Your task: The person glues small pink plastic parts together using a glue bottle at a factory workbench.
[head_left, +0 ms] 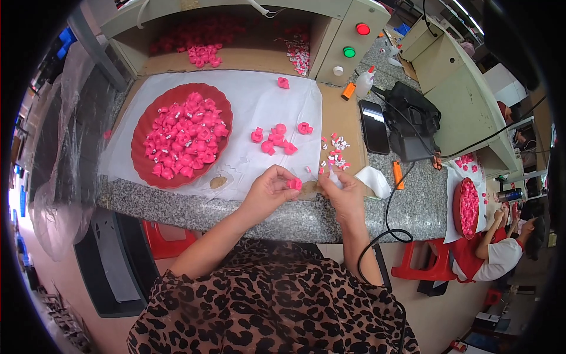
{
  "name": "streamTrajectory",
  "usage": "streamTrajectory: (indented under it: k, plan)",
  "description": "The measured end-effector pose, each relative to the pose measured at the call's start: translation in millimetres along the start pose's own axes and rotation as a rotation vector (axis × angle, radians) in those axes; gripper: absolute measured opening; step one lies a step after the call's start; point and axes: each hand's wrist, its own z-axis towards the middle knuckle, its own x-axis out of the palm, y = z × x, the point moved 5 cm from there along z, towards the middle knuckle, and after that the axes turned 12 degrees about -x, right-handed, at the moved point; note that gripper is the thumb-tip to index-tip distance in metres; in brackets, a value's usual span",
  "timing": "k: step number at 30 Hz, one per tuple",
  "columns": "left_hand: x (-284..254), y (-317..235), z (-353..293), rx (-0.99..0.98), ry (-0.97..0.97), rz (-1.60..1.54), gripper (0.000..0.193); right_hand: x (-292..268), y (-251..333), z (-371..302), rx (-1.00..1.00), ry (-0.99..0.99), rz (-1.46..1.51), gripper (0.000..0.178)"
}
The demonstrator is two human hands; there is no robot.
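Note:
Near the front edge of the bench, my left hand point(270, 190) pinches a small pink plastic piece point(294, 184) between thumb and fingers. To its right, my right hand point(346, 192) is closed around a small white bottle with a narrow tip point(334, 176), most of it hidden by the fingers. Just beyond that hand lie tiny white and pink bits point(337, 158) on brown cardboard. Several loose pink pieces point(276, 139) sit on the white paper ahead of my hands. At the left, a red scalloped tray point(140, 154) holds a heap of similar pink pieces.
A beige machine housing point(330, 44) with lit buttons stands behind, with more pink pieces inside. Rightward lie a phone point(374, 127), a black bag point(411, 115), a squeeze bottle point(365, 82), a white cloth point(374, 181) and an orange tool point(398, 175). A cable trails over the edge. Another person point(492, 256) sits far right.

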Motion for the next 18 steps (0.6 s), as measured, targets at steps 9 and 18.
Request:
streamTrajectory:
  k: [9,18]
  plan:
    - [-2.8,-4.6,-2.7,-0.033,-0.074,-0.101,0.034,-7.1,13.2,9.5,-0.123,-0.07,-0.056,0.015]
    - [-12.0,-4.2,-5.9,-0.01,-0.032,-0.228,0.032,15.2,10.9,31.0,-0.286,0.078,-0.457,0.022]
